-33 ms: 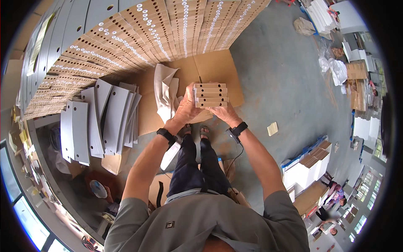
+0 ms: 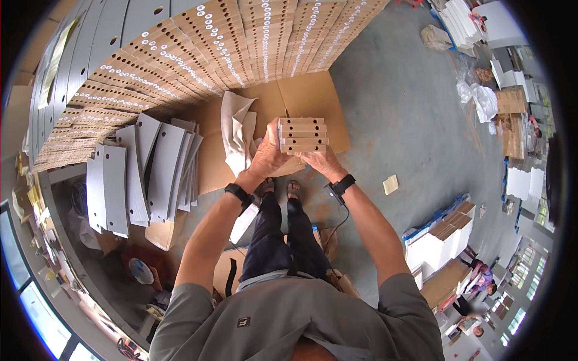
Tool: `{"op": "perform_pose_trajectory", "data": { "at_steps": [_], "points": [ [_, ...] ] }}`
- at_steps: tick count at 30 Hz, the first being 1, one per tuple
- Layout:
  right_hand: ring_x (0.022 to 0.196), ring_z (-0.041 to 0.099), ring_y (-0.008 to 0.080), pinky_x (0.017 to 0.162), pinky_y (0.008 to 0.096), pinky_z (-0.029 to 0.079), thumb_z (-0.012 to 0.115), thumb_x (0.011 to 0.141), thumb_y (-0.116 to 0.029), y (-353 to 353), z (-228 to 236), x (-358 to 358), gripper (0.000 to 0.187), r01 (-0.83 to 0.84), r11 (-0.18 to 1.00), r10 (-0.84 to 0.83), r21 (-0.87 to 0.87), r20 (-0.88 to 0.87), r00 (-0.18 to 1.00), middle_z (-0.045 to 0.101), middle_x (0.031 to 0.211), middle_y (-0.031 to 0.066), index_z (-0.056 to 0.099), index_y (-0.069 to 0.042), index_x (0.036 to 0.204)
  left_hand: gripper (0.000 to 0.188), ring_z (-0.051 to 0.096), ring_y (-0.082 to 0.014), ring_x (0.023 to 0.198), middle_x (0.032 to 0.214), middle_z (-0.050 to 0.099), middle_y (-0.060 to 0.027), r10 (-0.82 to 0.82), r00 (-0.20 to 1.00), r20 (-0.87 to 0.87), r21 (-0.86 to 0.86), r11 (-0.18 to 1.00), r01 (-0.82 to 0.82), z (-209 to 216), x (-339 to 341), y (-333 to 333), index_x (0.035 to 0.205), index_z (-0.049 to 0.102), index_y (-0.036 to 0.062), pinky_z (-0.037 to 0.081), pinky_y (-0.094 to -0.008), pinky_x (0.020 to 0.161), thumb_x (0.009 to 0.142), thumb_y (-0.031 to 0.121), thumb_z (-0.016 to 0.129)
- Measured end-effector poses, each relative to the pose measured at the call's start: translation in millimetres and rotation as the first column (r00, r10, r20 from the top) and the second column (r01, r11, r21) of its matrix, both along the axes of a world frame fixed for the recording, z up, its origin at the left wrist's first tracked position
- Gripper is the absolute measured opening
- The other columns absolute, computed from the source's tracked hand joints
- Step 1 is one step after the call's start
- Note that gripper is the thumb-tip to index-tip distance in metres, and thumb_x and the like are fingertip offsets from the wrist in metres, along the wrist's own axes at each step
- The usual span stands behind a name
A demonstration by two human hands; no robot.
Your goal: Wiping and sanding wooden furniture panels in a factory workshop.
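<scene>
In front of me I hold a small stack of brown cardboard-like pieces (image 2: pixel 303 135), laid one on another, with round dark holes along the edges facing me. My left hand (image 2: pixel 271 150) is closed around its left side, thumb up along the edge. My right hand (image 2: pixel 322 161) grips it from below at the near right, its fingers partly hidden under the stack. Left of my left hand a crumpled off-white cloth (image 2: pixel 236 129) lies on a flattened cardboard sheet (image 2: pixel 313 96).
A tall curved bank of stacked brown pieces (image 2: pixel 229 48) with holes and white round stickers rises ahead. Grey panels (image 2: pixel 162 171) with holes lean at left. A pallet with white and brown stacks (image 2: pixel 442 237) stands at right, near other people (image 2: pixel 481 277). A pale scrap (image 2: pixel 391 185) lies on the floor.
</scene>
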State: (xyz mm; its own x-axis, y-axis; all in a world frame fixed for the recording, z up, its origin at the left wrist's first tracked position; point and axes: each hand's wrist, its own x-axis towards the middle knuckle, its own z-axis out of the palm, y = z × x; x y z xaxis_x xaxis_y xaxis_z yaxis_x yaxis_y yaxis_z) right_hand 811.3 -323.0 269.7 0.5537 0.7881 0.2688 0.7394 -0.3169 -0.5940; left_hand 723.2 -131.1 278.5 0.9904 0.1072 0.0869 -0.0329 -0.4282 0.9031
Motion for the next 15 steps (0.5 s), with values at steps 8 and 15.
{"op": "perform_pose_trajectory", "data": {
  "at_steps": [8, 15],
  "points": [
    [0.120, 0.055, 0.0330, 0.093, 0.0450, 0.051, 0.091, 0.077, -0.033, 26, 93, 0, 0.081, 0.276, 0.958, -0.194, 0.071, -0.546, 0.815, 0.052, 0.126, 0.0235, 0.044, 0.003, 0.132, 0.082, 0.060, -0.0255, 0.120, 0.135, 0.058, -0.0129, -0.090, 0.984, -0.154, -0.514, 0.858, -0.002, -10, -1, -8, 0.157, 0.030, 0.0124, 0.051, -0.0388, 0.102, 0.091, 0.014, 0.079],
    [0.118, 0.055, 0.0396, 0.096, 0.0503, 0.048, 0.090, 0.074, -0.033, 28, 59, 31, 0.081, 0.469, 0.766, -0.459, -0.440, 0.136, 0.878, 0.057, 0.122, 0.0195, 0.043, -0.003, 0.133, 0.079, 0.068, -0.0313, 0.111, 0.125, 0.064, -0.0223, 0.098, 0.913, -0.395, -0.391, 0.882, -0.264, -1, -49, -13, 0.156, 0.027, 0.0067, 0.056, -0.0400, 0.096, 0.096, 0.025, 0.075]
  ]
}}
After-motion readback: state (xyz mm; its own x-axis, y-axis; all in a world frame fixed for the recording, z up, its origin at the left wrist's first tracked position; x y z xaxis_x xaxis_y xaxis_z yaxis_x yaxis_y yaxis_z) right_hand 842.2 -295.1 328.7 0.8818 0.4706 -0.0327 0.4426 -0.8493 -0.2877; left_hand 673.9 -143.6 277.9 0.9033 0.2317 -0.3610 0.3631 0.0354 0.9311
